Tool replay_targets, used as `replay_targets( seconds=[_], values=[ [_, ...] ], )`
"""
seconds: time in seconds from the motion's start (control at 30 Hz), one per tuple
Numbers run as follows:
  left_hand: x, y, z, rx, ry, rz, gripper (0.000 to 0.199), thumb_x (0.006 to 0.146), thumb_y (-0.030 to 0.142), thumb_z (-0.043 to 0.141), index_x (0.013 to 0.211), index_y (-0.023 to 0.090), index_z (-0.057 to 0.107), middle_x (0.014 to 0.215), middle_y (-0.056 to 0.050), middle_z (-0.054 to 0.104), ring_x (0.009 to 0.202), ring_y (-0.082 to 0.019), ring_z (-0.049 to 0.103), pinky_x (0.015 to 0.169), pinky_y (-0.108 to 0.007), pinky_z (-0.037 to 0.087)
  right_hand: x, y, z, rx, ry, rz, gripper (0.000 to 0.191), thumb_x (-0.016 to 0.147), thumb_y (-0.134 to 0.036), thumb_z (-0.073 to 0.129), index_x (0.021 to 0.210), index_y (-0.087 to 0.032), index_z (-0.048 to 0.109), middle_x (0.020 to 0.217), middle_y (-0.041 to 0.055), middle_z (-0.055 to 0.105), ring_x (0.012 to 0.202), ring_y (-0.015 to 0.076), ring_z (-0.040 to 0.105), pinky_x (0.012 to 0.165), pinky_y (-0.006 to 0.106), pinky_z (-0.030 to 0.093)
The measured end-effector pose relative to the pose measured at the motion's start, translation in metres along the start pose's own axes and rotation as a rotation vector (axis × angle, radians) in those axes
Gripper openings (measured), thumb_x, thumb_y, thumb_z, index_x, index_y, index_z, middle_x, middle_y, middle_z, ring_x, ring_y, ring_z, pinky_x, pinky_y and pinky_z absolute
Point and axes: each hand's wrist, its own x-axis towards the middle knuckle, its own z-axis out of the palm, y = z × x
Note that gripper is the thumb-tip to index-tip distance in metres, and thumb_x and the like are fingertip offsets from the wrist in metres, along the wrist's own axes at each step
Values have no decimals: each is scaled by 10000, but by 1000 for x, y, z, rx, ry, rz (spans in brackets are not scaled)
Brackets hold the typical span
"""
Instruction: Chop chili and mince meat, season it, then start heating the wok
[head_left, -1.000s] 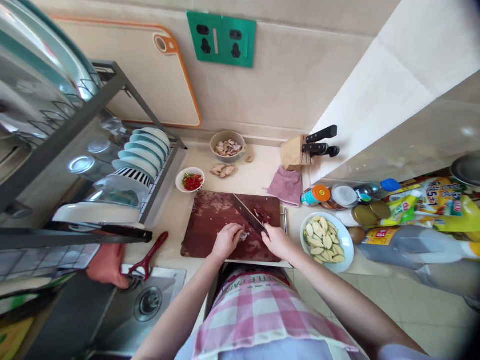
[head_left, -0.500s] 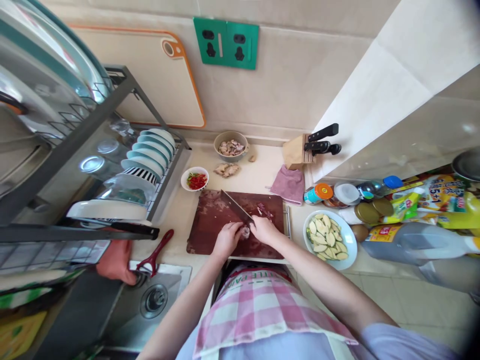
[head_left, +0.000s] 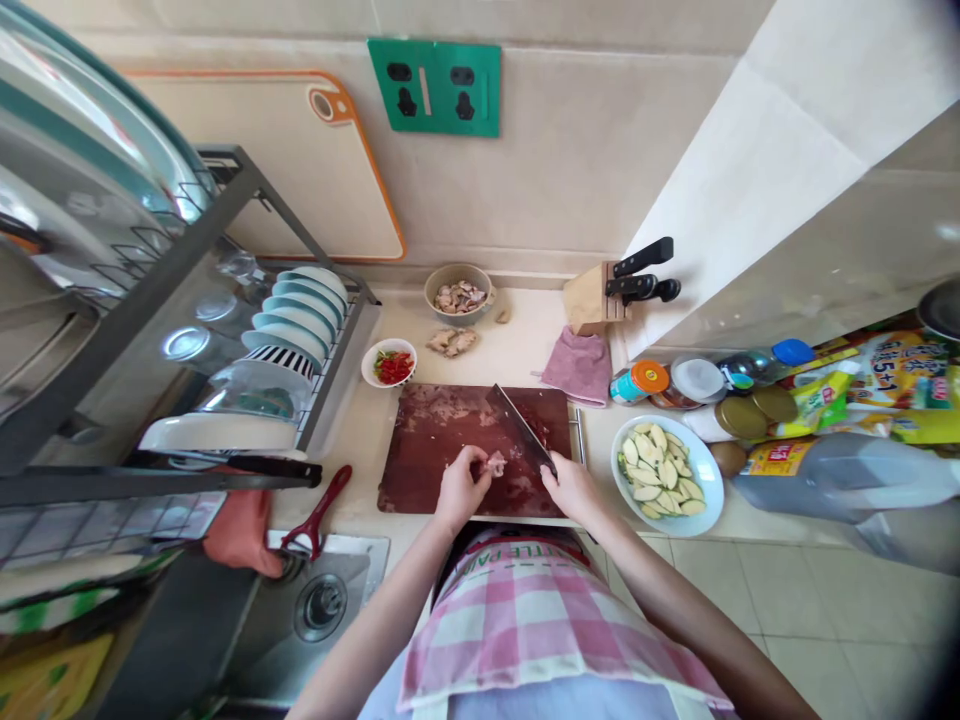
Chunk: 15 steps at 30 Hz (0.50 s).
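Note:
A small pale pinkish piece (head_left: 495,464), perhaps garlic or meat, is pinched in my left hand (head_left: 463,487) above the brown cutting board (head_left: 427,430). My right hand (head_left: 568,487) grips the handle of a knife (head_left: 523,427), whose dark blade points up and left over the board's right half. Dark red pieces (head_left: 534,425) lie on the board, partly hidden by the blade. Behind the board are a bowl of red and green chopped peppers (head_left: 393,364), some ginger (head_left: 452,342) and a bowl of sliced pieces (head_left: 460,297).
A plate of pale green slices (head_left: 663,470) stands right of the board, with jars and bottles (head_left: 795,480) beyond. A knife block (head_left: 589,297) and a pink cloth (head_left: 577,365) are behind. Left are a dish rack (head_left: 330,370), red peeler (head_left: 321,510) and sink (head_left: 360,560).
My right hand has moved right with the knife, away from my left hand. The small piece now shows raised at my left fingertips. The whole view has shifted slightly.

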Motion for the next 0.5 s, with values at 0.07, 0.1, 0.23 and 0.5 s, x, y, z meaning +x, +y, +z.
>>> replay_targets(
  seconds=[0.07, 0.1, 0.23, 0.5],
  values=[
    [8, -2, 2, -86, 73, -82, 124, 749, 259, 582, 801, 196, 489, 687, 29, 592, 619, -114, 567, 626, -234, 458, -4, 0, 1, 7, 25, -5, 223, 910, -249, 373, 1013, -189, 562, 878, 49, 681, 773, 157, 627, 627, 215, 347],
    [11, -4, 3, -106, 88, -99, 155, 737, 275, 600, 808, 195, 487, 705, 25, 602, 633, -117, 577, 636, -237, 465, -6, 0, 1, 8, 38, -9, 219, 908, -250, 372, 996, -190, 564, 852, 45, 680, 749, 156, 624, 612, 215, 340],
    [13, -10, 7, -35, 32, -80, 246, 686, 236, 655, 887, 194, 520, 799, 1, 641, 672, -134, 602, 665, -266, 483, -23, -7, 0, 11, 67, -54, 209, 909, -272, 368, 953, -186, 553, 758, 35, 662, 669, 151, 606, 570, 218, 311],
    [11, -8, 5, 127, 76, 106, 79, 779, 228, 572, 844, 185, 564, 838, -37, 634, 752, -158, 593, 703, -291, 484, -38, -12, -2, -90, -71, -87, 163, 896, -211, 382, 896, -189, 543, 770, 45, 663, 686, 156, 617, 565, 234, 294]
  ],
)
